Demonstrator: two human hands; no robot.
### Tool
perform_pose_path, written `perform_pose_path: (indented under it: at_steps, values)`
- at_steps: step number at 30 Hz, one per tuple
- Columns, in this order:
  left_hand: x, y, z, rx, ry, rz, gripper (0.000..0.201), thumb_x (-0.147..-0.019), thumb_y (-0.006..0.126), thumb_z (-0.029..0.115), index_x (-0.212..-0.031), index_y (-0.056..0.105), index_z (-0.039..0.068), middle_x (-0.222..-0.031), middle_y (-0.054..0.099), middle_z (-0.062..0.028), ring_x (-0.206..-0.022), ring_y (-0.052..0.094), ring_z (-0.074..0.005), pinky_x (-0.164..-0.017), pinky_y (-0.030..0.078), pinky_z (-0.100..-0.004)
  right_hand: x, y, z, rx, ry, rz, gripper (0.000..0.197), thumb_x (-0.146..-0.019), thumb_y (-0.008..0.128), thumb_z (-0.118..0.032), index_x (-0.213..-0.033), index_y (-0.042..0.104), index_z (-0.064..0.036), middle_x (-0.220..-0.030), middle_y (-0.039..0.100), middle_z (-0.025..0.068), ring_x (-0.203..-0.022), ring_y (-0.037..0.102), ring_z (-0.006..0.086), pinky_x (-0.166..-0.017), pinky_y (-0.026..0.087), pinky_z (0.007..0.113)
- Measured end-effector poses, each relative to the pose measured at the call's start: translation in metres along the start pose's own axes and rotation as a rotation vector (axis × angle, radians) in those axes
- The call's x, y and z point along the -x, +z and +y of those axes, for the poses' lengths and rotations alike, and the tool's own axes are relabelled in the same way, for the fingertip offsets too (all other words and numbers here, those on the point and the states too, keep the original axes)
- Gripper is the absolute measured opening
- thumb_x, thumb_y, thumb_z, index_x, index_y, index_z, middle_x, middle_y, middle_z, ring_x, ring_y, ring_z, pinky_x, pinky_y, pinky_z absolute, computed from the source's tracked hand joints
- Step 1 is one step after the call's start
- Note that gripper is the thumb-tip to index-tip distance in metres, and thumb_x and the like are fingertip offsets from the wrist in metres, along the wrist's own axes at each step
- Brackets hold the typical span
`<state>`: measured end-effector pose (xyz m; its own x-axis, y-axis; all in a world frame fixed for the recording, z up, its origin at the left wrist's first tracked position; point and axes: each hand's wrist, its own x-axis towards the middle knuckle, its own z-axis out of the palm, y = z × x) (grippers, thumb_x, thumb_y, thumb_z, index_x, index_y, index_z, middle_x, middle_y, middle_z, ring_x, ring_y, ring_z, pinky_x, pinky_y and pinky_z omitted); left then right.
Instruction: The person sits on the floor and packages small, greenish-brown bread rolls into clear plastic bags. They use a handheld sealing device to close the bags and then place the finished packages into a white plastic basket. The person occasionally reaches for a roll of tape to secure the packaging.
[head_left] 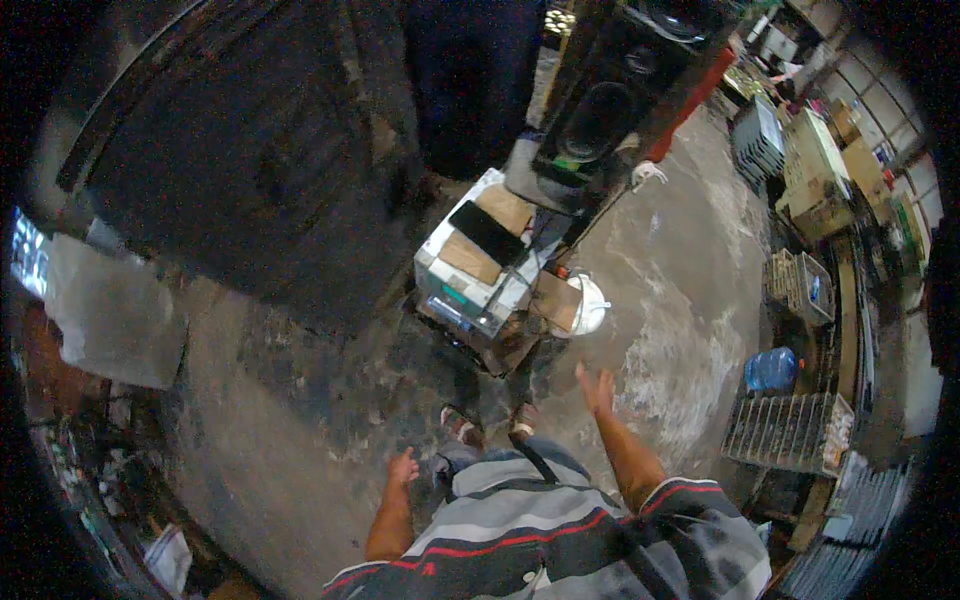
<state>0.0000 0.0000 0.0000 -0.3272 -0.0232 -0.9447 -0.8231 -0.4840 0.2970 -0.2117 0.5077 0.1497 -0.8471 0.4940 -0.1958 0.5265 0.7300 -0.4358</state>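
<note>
Box [452, 293] stands ahead of both hands [598, 392], seemingly apart.

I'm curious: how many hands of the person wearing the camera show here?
2. The left hand is left of the shoes; the right hand is right of them, farther forward, below a white rounded object in the picture. Neither is hidden.

White box-shaped unit [462, 302] stands at centre, set at an angle; brown sheet [469, 258] lies flat on its top. Black slab [489, 233] rests flat across the sheet. White rounded object [592, 306], kind unclear, sits just right of the unit.
</note>
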Motion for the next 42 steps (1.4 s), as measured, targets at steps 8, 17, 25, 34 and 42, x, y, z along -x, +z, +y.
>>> perform_pose_path:
  at_steps: [8, 17, 25, 34, 42]
  values:
    - [-0.04, 0.118, 0.069, -0.507, 0.182, 0.25, 0.043, -0.094, 0.065, 0.039, -0.115, 0.06, 0.001, -0.077, 0.063, -0.0115, -0.057, 0.058, -0.024, -0.051, 0.053, -0.0401, 0.102, -0.04, 0.151, 0.21, 0.108, -1.061, 0.078, -0.082, 0.066, -0.061, -0.128, 0.056, 0.0011, -0.13, 0.055, 0.0278, -0.118, 0.055, 0.0387, -0.097, 0.045, 0.047]
    - [-0.07, 0.339, 0.046, -0.867, 0.164, -0.01, 0.045, -0.094, 0.067, 0.037, -0.12, 0.062, 0.001, -0.089, 0.069, -0.0177, -0.074, 0.067, -0.0303, -0.062, 0.053, -0.0501, 0.053, -0.084, 0.287, 0.043, 0.252, -1.093, 0.076, -0.083, 0.064, -0.062, -0.127, 0.058, 0.0002, -0.125, 0.059, 0.0262, -0.114, 0.058, 0.0376, -0.096, 0.046, 0.047]
    - [-0.05, 0.626, -0.057, -1.423, 0.455, -0.346, 0.062, -0.087, 0.07, 0.049, -0.121, 0.063, -0.002, -0.114, 0.069, -0.0201, -0.1, 0.068, -0.0288, -0.088, 0.052, -0.038, 0.003, -0.11, 0.354, -0.177, 0.348, -1.038, 0.075, -0.083, 0.063, -0.063, -0.125, 0.06, -0.0005, -0.121, 0.062, 0.0249, -0.111, 0.061, 0.0366, -0.095, 0.047, 0.047]
    - [-0.108, 0.749, 0.022, -1.722, 0.499, -0.17, 0.044, -0.089, 0.066, 0.041, -0.104, 0.07, 0.0, -0.091, 0.072, -0.0183, -0.085, 0.069, -0.0284, -0.074, 0.053, -0.0426, -0.106, -0.135, 0.421, -0.239, 0.423, -1.091, 0.074, -0.084, 0.061, -0.063, -0.124, 0.063, -0.0013, -0.116, 0.066, 0.0233, -0.107, 0.063, 0.0355, -0.093, 0.048, 0.047]
    - [-0.141, 0.916, 0.072, -1.535, 0.493, -0.626, 0.033, -0.091, 0.061, 0.031, -0.112, 0.062, 0.006, -0.085, 0.067, -0.0168, -0.067, 0.064, -0.0282, -0.06, 0.053, -0.0437, -0.33, -0.182, 0.493, -0.109, 0.301, -1.085, 0.073, -0.085, 0.059, -0.064, -0.122, 0.065, -0.0021, -0.111, 0.069, 0.0219, -0.103, 0.066, 0.0345, -0.092, 0.049, 0.048]
